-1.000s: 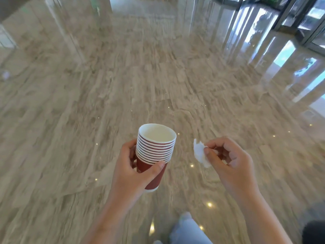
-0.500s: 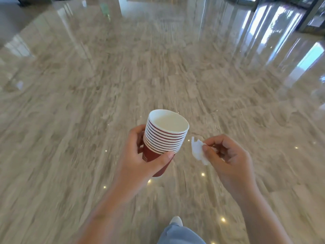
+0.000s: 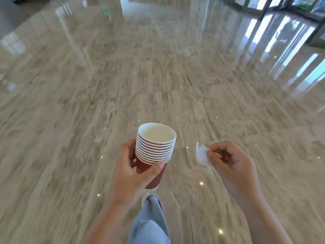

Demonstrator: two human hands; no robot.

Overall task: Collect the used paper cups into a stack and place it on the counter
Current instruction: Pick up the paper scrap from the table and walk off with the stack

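Red paper cup stack (image 3: 154,152) upright, left hand (image 3: 130,175) gripping

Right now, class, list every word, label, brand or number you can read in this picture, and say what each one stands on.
On the stack of red paper cups, gripped by the left hand: small pale print on the outermost cup's side, too blurred to read.
On the white tissue, pinched by the right hand: no text.
On the marble floor: no text.
No text here can be read.
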